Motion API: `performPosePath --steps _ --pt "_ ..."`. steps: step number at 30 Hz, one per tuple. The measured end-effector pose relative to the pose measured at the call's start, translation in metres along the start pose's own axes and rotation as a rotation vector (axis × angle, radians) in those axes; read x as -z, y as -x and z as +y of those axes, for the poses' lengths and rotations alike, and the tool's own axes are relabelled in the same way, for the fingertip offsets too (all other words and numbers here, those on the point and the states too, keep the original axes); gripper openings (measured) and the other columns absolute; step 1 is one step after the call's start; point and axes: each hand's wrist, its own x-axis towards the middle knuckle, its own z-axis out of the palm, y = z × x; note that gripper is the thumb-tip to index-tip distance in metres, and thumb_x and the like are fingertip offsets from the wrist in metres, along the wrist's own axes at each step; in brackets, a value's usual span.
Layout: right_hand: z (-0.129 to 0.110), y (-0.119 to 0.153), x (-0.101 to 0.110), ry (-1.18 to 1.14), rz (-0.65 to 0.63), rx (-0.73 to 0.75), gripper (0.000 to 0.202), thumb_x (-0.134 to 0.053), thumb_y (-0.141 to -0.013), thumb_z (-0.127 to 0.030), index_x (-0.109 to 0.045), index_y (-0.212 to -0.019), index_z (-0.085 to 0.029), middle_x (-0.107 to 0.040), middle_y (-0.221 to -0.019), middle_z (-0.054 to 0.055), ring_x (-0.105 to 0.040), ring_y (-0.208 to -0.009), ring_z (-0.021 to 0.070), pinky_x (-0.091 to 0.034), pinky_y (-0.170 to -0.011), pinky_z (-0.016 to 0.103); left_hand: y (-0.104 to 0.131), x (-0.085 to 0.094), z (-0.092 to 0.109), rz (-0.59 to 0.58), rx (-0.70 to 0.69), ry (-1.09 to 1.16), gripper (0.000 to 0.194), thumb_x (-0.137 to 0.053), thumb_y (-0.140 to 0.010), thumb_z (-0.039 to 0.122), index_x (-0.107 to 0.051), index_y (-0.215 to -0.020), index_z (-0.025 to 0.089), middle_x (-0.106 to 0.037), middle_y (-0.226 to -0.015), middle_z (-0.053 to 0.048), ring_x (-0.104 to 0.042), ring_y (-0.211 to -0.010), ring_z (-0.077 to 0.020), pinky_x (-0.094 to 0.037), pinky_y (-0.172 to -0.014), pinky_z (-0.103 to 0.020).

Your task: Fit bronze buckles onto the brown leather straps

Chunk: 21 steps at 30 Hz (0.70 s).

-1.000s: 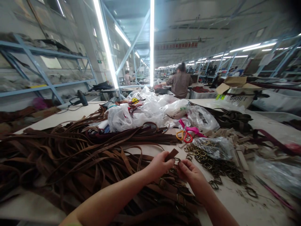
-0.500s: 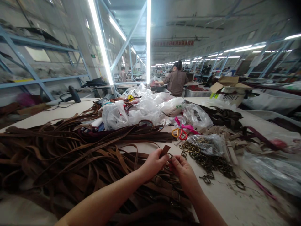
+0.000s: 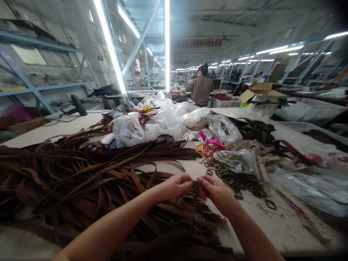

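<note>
My left hand [image 3: 174, 187] and my right hand [image 3: 214, 190] meet over the near middle of the table, both pinching the end of a brown leather strap [image 3: 196, 185] where a small metal buckle sits, mostly hidden by my fingers. Under and left of my hands lies a big heap of long brown leather straps [image 3: 76, 174], some with buckles fitted [image 3: 199, 217]. Just right of my right hand is a loose pile of metal buckles [image 3: 241, 185] spilling from a clear plastic bag [image 3: 236, 159].
Orange-handled scissors with pink ribbon [image 3: 206, 148] lie beyond the buckles. White plastic bags [image 3: 160, 123] fill the table's middle, tan strap pieces [image 3: 261, 159] lie right. A cardboard box [image 3: 262, 98] stands far right. A person [image 3: 201, 87] works at the far end.
My hands have drawn closer together, and the strap end that stuck up from my left fingers is now folded down between both hands. The view has shifted slightly left and down.
</note>
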Motion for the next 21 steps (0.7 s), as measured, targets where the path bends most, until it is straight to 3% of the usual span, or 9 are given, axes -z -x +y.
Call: performPosePath --steps 5,10,13,16,19,21 --pt "0.007 -0.003 -0.004 -0.020 -0.002 -0.007 0.034 -0.062 -0.068 -0.049 -0.053 -0.073 -0.016 -0.045 -0.052 -0.005 -0.035 -0.047 0.0067 -0.025 -0.045 0.021 -0.004 -0.007 -0.005 0.164 -0.054 0.038 0.024 -0.038 -0.083 0.038 -0.043 -0.089 0.015 -0.042 -0.053 0.006 -0.037 -0.044 -0.0064 -0.029 -0.042 -0.017" --pt "0.007 -0.006 -0.008 -0.079 0.041 -0.016 0.036 -0.065 -0.064 -0.048 -0.053 -0.075 -0.017 -0.047 -0.057 -0.005 -0.036 -0.048 0.0059 -0.028 -0.045 0.020 -0.005 -0.008 -0.006 0.176 -0.052 0.079 0.023 -0.039 -0.083 0.038 -0.043 -0.081 0.015 -0.039 -0.050 0.006 -0.032 -0.040 -0.0057 -0.024 -0.038 -0.017" --pt "0.006 -0.005 -0.014 -0.007 0.039 -0.003 0.035 -0.064 -0.065 -0.048 -0.053 -0.075 -0.017 -0.045 -0.054 -0.005 -0.035 -0.048 0.0063 -0.027 -0.046 0.020 -0.004 -0.010 -0.008 0.203 -0.082 0.080 0.036 -0.034 -0.086 0.041 -0.042 -0.106 0.013 -0.041 -0.050 0.006 -0.035 -0.039 -0.0069 -0.027 -0.039 -0.017" --pt "0.007 -0.006 -0.018 0.040 0.040 0.015 0.033 -0.064 -0.065 -0.047 -0.053 -0.070 -0.016 -0.044 -0.053 -0.005 -0.035 -0.048 0.0072 -0.027 -0.046 0.021 -0.004 -0.013 -0.010 0.260 -0.177 -0.120 0.043 -0.038 -0.086 0.037 -0.035 -0.124 0.018 -0.051 -0.061 0.003 -0.046 -0.051 -0.0094 -0.037 -0.051 -0.020" --pt "0.012 -0.009 -0.017 0.046 0.053 0.001 0.034 -0.064 -0.063 -0.047 -0.053 -0.072 -0.016 -0.047 -0.056 -0.004 -0.039 -0.050 0.0080 -0.030 -0.047 0.022 -0.005 -0.012 -0.010 0.349 -0.288 -0.367 0.024 -0.043 -0.083 0.030 -0.056 -0.102 0.020 -0.057 -0.084 -0.003 -0.052 -0.076 -0.0135 -0.040 -0.070 -0.024" --pt "0.016 -0.013 -0.014 0.046 0.054 -0.016 0.036 -0.064 -0.063 -0.049 -0.053 -0.075 -0.016 -0.049 -0.057 -0.004 -0.041 -0.050 0.0083 -0.031 -0.048 0.022 -0.006 -0.010 -0.007 0.424 -0.370 -0.367 0.019 -0.045 -0.083 0.029 -0.060 -0.086 0.017 -0.055 -0.095 -0.006 -0.050 -0.087 -0.0156 -0.039 -0.079 -0.026"
